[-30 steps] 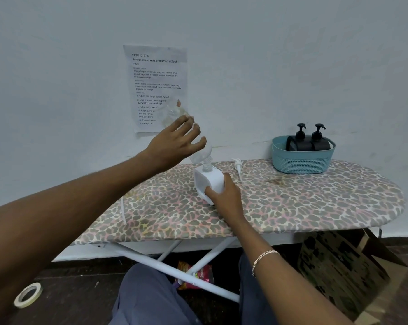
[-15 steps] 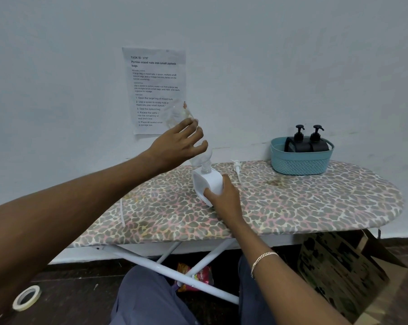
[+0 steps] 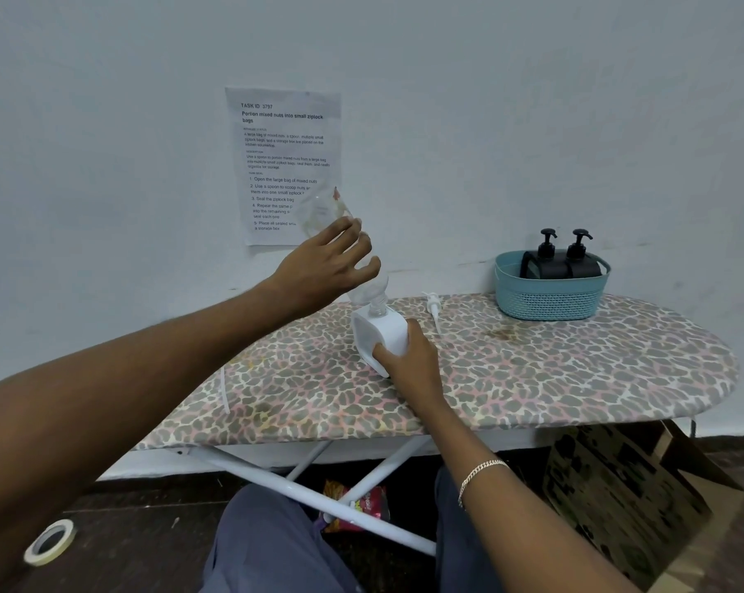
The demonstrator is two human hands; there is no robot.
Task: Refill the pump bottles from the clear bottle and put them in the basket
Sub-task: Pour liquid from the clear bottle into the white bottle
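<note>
In the middle of the frame I am seeing the left hand (image 3: 327, 267) holding the clear bottle (image 3: 370, 288) upside down and tilted, its fingers curling round the body. The neck of this bottle is sitting in the opening of the white pump bottle (image 3: 383, 331). The right hand (image 3: 408, 361) is gripping the white pump bottle from the lower side, and the bottle is leaning on the ironing board (image 3: 532, 370) with its leopard pattern cover. A white pump head (image 3: 433, 303) is lying just beside, to the right.

At the right, the teal basket (image 3: 549, 297) is standing on the board and is holding two black pump bottles (image 3: 549, 265).

On the wall, at upper centre, a paper sheet (image 3: 284, 164) is reading "TASK ID 3797" and "Portion mixed nuts into small ziplock bags". The small print below I am reading only in part.
</note>
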